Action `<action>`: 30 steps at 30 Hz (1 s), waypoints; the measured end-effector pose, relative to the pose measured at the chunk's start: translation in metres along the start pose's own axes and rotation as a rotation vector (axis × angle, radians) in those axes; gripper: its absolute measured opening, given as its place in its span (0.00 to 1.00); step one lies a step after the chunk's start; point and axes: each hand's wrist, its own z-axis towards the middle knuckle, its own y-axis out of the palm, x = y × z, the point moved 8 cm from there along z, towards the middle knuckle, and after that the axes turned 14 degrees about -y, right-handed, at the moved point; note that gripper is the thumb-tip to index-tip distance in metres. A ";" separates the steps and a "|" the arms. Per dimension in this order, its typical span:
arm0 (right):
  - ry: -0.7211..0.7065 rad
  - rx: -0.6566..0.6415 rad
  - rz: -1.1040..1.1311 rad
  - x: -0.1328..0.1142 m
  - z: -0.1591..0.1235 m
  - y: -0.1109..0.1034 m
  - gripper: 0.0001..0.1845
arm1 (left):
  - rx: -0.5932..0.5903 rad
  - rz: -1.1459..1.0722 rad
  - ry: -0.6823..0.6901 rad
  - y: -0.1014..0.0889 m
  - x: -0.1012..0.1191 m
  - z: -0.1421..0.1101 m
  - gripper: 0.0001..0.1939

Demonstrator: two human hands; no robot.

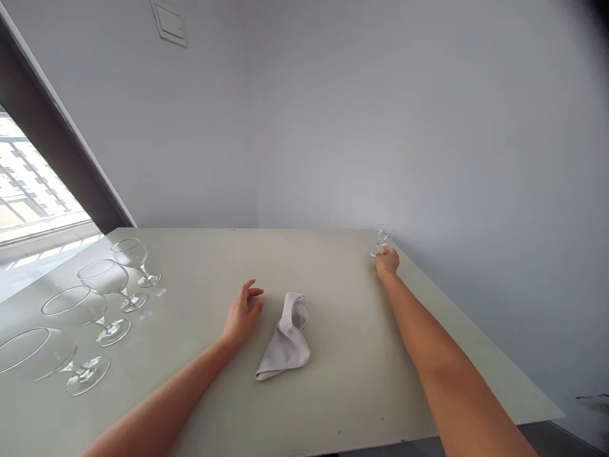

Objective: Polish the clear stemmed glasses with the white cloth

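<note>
"Where is the right hand?"

"The right hand [387, 261] is at the table's [333, 406] far right corner, its fingers closed around the lower part of a stemmed glass [384, 235]. The glass looks upright, its bowl showing above the fingers. Whether its foot touches the tabletop, I cannot tell."

"And the left hand?"

"The left hand [242, 317] is loosely open and holds nothing, thumb and fingers apart and a little curved. It is just left of a pale, crumpled cloth [287, 339], near but not touching. Whether it rests on the table, I cannot tell."

"How does the cloth lie?"

"Near the middle of the table, between the two forearms, with a raised fold at its far end and a stitched hem at its near edge."

"What else is on the table?"

"Four clear wine glasses [102, 277] stand upright in a row along the left side, well apart from the glass in the right hand. Beyond them is a window [28, 184]; a pale wall [476, 158] rises at the right."
</note>
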 end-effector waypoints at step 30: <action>0.000 -0.703 0.682 -0.151 -0.211 0.035 0.28 | 0.952 -0.375 -0.528 -0.174 -0.080 0.073 0.37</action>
